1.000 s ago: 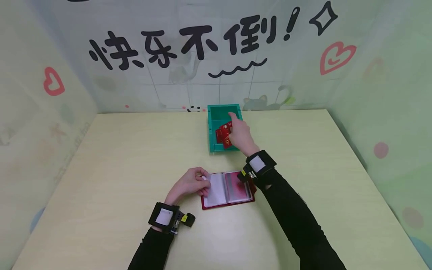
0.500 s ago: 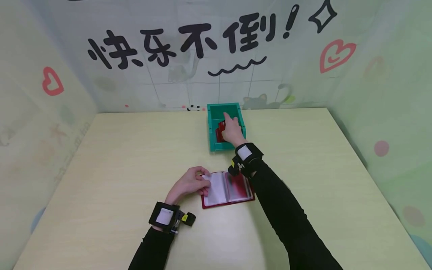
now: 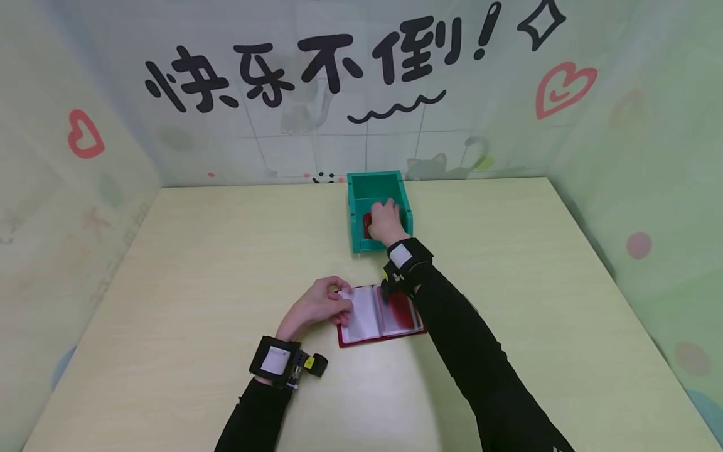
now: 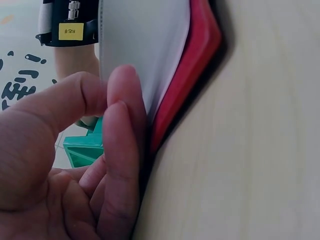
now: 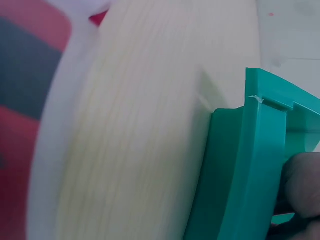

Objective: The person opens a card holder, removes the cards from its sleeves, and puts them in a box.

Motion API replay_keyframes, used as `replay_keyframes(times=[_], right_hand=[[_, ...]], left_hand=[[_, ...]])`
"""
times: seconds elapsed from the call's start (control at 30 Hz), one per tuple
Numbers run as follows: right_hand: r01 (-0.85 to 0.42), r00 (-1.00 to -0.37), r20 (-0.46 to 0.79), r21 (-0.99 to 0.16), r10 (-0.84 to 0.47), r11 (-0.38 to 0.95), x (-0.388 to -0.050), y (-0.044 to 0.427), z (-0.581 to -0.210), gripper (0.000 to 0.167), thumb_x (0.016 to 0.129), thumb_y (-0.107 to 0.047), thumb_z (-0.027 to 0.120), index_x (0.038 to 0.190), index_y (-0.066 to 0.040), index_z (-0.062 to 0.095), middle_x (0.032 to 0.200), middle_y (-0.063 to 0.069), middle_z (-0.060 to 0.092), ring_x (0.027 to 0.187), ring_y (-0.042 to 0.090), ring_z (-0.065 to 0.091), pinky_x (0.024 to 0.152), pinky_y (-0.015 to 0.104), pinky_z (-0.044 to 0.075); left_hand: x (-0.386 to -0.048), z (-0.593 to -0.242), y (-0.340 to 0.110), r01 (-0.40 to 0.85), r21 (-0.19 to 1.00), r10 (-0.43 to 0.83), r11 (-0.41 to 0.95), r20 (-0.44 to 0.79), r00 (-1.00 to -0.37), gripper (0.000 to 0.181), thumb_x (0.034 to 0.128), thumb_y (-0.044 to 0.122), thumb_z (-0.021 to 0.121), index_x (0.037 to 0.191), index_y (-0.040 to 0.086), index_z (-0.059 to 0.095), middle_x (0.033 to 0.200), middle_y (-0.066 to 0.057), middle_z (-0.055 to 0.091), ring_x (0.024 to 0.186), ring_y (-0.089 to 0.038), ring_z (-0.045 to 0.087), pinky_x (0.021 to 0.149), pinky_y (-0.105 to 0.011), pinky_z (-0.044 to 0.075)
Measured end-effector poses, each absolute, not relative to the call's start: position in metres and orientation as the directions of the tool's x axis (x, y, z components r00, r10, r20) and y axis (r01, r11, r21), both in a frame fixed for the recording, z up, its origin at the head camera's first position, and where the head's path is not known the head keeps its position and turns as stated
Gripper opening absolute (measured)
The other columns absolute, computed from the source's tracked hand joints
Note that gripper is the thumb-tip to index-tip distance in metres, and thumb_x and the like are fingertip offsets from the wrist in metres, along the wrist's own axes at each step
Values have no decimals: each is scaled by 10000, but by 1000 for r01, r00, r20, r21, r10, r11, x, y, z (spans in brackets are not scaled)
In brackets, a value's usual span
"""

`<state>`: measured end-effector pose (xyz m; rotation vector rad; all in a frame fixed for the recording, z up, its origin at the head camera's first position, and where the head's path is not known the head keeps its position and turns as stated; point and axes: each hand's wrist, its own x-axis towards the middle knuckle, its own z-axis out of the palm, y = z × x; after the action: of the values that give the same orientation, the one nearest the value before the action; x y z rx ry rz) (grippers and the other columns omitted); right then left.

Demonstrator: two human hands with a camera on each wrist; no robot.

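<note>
Black-sleeved, the left hand (image 3: 317,307) pinches the left page (image 3: 362,315) of the red album (image 3: 398,314), open on the table (image 3: 226,251). Beyond it, the green bin (image 3: 373,184) holds a red card (image 3: 367,225) and, just right, the right hand (image 3: 387,224), whose grip I cannot tell.

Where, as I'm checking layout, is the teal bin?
In the head view, the teal bin stands just right of centre at the back of the table, beyond the open red album, the right hand inside.
</note>
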<state>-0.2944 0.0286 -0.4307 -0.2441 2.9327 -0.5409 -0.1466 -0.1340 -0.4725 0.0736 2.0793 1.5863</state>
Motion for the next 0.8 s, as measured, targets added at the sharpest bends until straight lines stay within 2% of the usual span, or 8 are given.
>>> replay_keyframes(times=[0.13,0.37,0.43,0.63,0.8], right_hand=[[-134,-970,-144,-358,-197,924,-296,27,-430,270,993,-74,558,1214,80,572,1407,330,406,1373,468,356,1228,528,271],[-163,-966,-125,-392,-228,905,-301,26,-432,212,1000,-52,506,1145,62,612,1305,295,493,1258,408,461,1114,470,407],[-188,-967,-80,-418,-243,889,-300,27,-430,220,993,-36,514,1159,70,613,1326,285,510,1265,394,481,1106,467,430],[-304,-952,139,-544,-273,782,-276,39,-418,395,984,27,477,1370,68,553,1432,244,536,1355,371,510,1111,494,465],[-362,-932,252,-623,-261,693,-241,61,-408,320,985,-4,515,1272,43,649,1246,216,661,1141,355,634,950,471,551]], left_hand=[[-147,-470,-135,-268,911,339,313,-371,-865,351,890,24,646,1205,-46,508,682,-12,669,549,-103,645,567,-226,571],[-148,-469,-136,-245,921,345,302,-345,-873,331,890,21,647,1182,-55,510,652,-4,665,541,-103,639,560,-230,567],[-148,-469,-136,-244,919,341,309,-346,-874,323,894,25,648,1179,-48,513,655,-4,664,540,-103,639,560,-227,568],[-146,-471,-133,-235,901,303,365,-353,-885,332,874,43,664,1173,-19,534,651,-1,633,515,-92,601,527,-214,530],[-142,-463,-125,-141,817,187,560,-291,-938,370,822,124,750,1143,47,584,663,-15,563,567,-127,502,534,-219,402]])
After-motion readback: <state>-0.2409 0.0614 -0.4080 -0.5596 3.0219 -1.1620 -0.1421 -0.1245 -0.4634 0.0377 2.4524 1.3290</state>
